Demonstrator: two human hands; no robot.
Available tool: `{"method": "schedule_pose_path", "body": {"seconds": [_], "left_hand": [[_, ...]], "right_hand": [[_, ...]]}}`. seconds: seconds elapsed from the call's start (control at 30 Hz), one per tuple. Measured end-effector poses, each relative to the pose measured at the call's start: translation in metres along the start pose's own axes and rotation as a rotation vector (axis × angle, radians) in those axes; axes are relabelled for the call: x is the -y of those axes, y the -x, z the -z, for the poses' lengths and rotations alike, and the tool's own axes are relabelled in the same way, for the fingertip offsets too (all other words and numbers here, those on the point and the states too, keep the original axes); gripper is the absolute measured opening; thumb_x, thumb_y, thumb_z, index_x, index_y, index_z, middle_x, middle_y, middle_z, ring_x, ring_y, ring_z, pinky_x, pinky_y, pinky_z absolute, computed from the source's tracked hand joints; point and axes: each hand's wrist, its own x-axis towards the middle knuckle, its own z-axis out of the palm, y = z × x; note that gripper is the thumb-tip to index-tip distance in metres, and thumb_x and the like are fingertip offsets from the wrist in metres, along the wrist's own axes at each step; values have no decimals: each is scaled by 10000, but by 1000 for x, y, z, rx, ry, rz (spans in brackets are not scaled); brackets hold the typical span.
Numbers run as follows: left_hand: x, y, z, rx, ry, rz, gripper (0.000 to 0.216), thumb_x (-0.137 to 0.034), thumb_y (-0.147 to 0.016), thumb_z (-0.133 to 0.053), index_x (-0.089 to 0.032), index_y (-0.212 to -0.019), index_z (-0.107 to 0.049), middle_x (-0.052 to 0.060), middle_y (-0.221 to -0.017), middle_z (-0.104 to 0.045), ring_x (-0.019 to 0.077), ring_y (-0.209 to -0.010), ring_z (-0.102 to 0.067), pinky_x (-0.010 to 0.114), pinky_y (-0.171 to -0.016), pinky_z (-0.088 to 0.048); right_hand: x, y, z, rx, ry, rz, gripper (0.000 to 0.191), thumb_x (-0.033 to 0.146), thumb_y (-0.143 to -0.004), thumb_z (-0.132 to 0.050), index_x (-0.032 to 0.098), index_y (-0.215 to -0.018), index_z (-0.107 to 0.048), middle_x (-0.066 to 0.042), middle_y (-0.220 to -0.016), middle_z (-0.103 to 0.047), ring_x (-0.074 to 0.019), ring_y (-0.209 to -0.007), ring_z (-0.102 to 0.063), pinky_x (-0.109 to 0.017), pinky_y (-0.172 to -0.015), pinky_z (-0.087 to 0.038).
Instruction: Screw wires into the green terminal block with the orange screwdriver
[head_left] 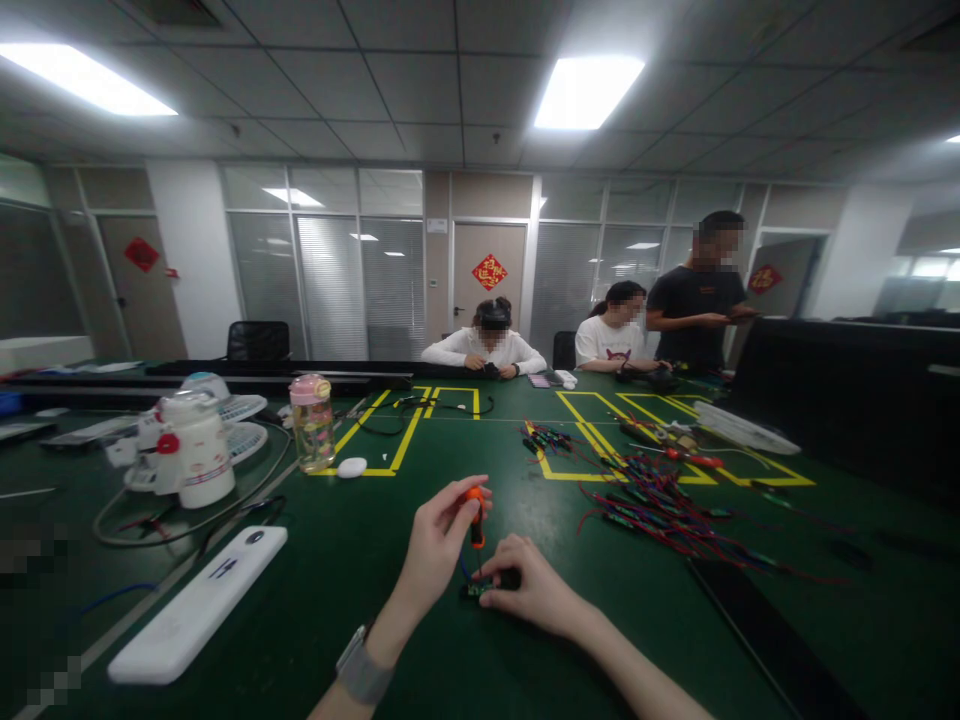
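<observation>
In the middle of the head view, my left hand (442, 530) is closed around the orange and black handle of a screwdriver (478, 525). The screwdriver stands upright, its shaft pointing down at a small green circuit board (474, 591) on the table. My right hand (521, 585) pinches the board's right side with thumb and fingers. A blue wire (464, 571) rises beside the board. Whether the screwdriver tip sits in a screw is too small to tell.
To the right lies a heap of red and dark wires with small boards (652, 500). At left are a white oblong case (199, 605), a white jug (201, 450) and a pink-lidded bottle (312, 425). A black panel (772, 635) lies at lower right. Several people are across the green table (360, 600).
</observation>
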Motion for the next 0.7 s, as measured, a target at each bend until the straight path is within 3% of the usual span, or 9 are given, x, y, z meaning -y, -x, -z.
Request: {"method": "schedule_pose_path", "body": {"seconds": [0.13, 0.4, 0.5, 0.63, 0.7], "left_hand": [[7, -2, 3, -118, -152, -93, 141, -280, -808, -673, -188, -904, -720, 24, -830, -592, 144, -748, -610, 229, -651, -530], [2, 0, 2, 0, -4, -20, 358, -336, -927, -494, -192, -1228, -626, 110, -1142, -661, 216, -1004, -652, 361, -870, -555], [5, -1, 2, -40, -19, -6, 327, -336, -892, -554, -183, -1162, -657, 93, -1048, -682, 204, -908, -674, 341, -803, -576], [10, -1, 3, -132, -176, -116, 181, -292, -819, -667, -199, -964, -723, 37, -881, -633, 161, -797, -631, 259, -709, -548], [11, 0, 4, -139, -218, -136, 184, -285, -831, -659, -205, -981, -727, 42, -889, -625, 158, -808, -620, 253, -722, -536]], "right_hand": [[-3, 0, -1, -6, 12, 35, 216, 302, -736, -753, 214, -931, -775, -41, -813, -696, -221, -904, -600, -332, -880, -411], [1, 0, 1, -21, 24, 43, 209, 255, -729, -738, 192, -927, -763, -41, -797, -702, -204, -840, -605, -292, -784, -431], [2, 0, 2, -18, 39, 57, 238, 254, -723, -738, 195, -953, -754, -33, -792, -697, -205, -835, -601, -296, -781, -428], [3, 0, 3, 0, 65, 49, 231, 245, -709, -749, 199, -935, -755, -27, -779, -685, -196, -824, -589, -284, -769, -418], [2, -1, 3, 12, 91, 42, 214, 240, -695, -760, 199, -906, -757, -22, -768, -678, -187, -804, -581, -273, -752, -412]]}}
